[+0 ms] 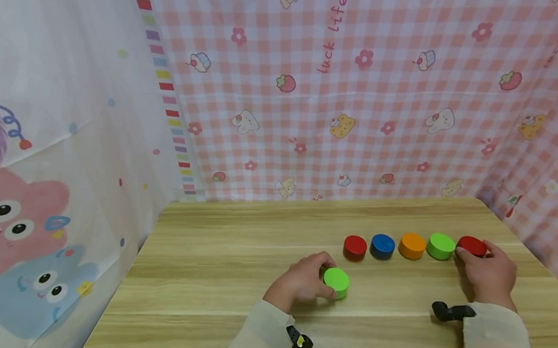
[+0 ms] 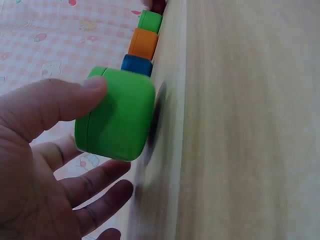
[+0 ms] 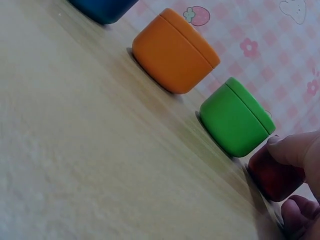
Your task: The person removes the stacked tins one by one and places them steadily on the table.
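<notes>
My left hand (image 1: 307, 279) grips a small round light-green lidded pot (image 1: 337, 283) by its sides, thumb on the near edge. In the left wrist view this green pot (image 2: 120, 115) looks just off the table, with a dark shadow beside it. At the right end of a row, my right hand (image 1: 491, 274) pinches a dark red pot (image 1: 472, 246) between thumb and fingers; in the right wrist view the red pot (image 3: 275, 172) is partly covered by the thumb. Another green pot (image 1: 441, 246) stands just left of it.
Further left along the row stand an orange pot (image 1: 412, 246), a blue pot (image 1: 382, 247) and a second red pot (image 1: 355, 248). They sit on a wood-grain table (image 1: 217, 259). A pink checked cloth (image 1: 304, 105) hangs behind, and a white printed cloth (image 1: 95, 151) at the left.
</notes>
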The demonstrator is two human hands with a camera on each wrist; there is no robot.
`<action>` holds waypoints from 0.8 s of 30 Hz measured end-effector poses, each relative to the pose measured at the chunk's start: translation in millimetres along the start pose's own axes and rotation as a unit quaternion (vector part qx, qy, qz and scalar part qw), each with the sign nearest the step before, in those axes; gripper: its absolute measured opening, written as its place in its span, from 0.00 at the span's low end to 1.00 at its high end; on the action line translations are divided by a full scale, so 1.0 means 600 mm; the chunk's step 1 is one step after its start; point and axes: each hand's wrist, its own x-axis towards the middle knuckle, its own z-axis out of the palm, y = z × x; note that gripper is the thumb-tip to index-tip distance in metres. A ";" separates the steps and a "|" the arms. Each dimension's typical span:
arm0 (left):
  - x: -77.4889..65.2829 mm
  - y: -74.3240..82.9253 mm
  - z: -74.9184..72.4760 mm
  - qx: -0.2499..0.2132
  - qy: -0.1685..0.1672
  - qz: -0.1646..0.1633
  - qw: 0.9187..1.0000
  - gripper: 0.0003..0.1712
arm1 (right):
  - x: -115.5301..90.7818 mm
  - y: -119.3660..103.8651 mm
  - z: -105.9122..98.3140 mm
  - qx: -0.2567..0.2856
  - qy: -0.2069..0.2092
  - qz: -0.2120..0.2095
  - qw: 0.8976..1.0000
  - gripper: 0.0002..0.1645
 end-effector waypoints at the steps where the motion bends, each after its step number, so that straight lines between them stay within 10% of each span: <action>1: 0.001 -0.001 0.000 0.000 0.007 -0.001 1.000 0.28 | 0.001 0.001 0.000 -0.004 -0.001 0.001 1.000 0.51; 15: 0.021 0.000 0.012 0.012 0.160 -0.030 0.987 0.31 | 0.004 -0.003 -0.001 -0.023 -0.008 -0.004 1.000 0.50; 24: 0.031 0.004 0.003 0.029 0.186 -0.061 0.980 0.32 | 0.007 0.002 0.003 -0.023 -0.003 -0.006 1.000 0.51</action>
